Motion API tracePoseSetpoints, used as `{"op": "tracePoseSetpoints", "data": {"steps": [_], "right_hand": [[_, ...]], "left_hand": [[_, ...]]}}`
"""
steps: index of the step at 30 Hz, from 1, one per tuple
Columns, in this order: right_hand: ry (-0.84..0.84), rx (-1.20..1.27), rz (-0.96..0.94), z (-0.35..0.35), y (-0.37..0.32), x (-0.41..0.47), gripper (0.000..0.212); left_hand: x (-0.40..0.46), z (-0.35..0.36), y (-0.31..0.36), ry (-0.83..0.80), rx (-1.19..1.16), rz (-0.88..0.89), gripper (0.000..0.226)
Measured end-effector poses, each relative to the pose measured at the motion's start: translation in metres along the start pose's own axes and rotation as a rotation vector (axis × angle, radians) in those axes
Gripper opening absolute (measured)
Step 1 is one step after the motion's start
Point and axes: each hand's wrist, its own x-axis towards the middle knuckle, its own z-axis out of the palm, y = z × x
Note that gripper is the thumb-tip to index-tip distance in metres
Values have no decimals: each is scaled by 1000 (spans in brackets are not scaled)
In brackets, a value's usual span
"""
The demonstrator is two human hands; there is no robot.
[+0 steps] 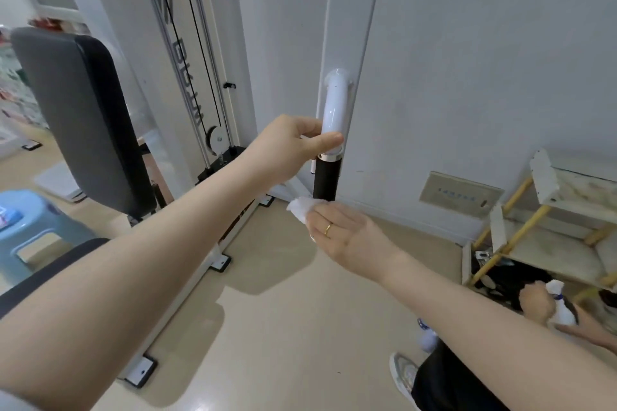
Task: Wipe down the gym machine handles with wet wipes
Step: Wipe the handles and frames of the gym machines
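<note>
The right hand (347, 237), nearest, is curled around 1 crumpled wet wipe (302, 207), pressing it against the lower end of the black grip (326, 180). Just above, the left hand (293, 143) closes on the white handle tube (335, 110), thumb across its front. Behind stand 1 white machine column (354, 10) and the wall (484, 43), with open floor (283, 310) left of the handle.

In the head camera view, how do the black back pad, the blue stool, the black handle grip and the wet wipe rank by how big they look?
Largest to smallest, as they appear:
1. Back pad
2. Blue stool, partly cut off by the frame edge
3. Handle grip
4. Wet wipe, partly hidden under the right hand, so its rank below the grip is unsure.
</note>
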Motion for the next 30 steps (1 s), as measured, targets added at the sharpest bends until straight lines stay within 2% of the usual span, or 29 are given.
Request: {"op": "tracePoseSetpoints", "data": {"steps": [2,4,7,11,14,16,18,20,24,26,29,30], "right_hand": [[-31,-4,-151,-2,12,-5,22],[-48,-29,-206,-9,26,0,26],[-30,-116,-163,-15,30,4,22],[-44,-155,-196,-9,26,-17,34],[-15,-336,-133,-26,33,-9,25],[107,-407,32,-37,35,-1,27],[224,-348,172,-43,35,0,29],[227,-139,321,-43,34,-1,31],[241,213,760,-33,4,6,14],[309,512,1002,-29,-13,10,10],[368,972,1429,-31,-15,15,19],[365,1076,1513,-33,-11,18,18]], "left_hand": [[0,2,2,-2,-2,-1,23],[0,4,5,-4,5,11,21],[2,7,9,-46,6,30,24],[5,14,10,-83,-9,43,21],[6,20,10,-72,-46,48,13],[6,23,10,-49,-75,47,13],[6,25,10,-41,-102,53,17],[6,26,11,-42,-113,51,18],[5,25,11,-50,-150,43,17],[5,23,10,-55,-168,35,14],[5,20,6,-37,-156,40,13],[4,19,6,-27,-155,37,11]]}}
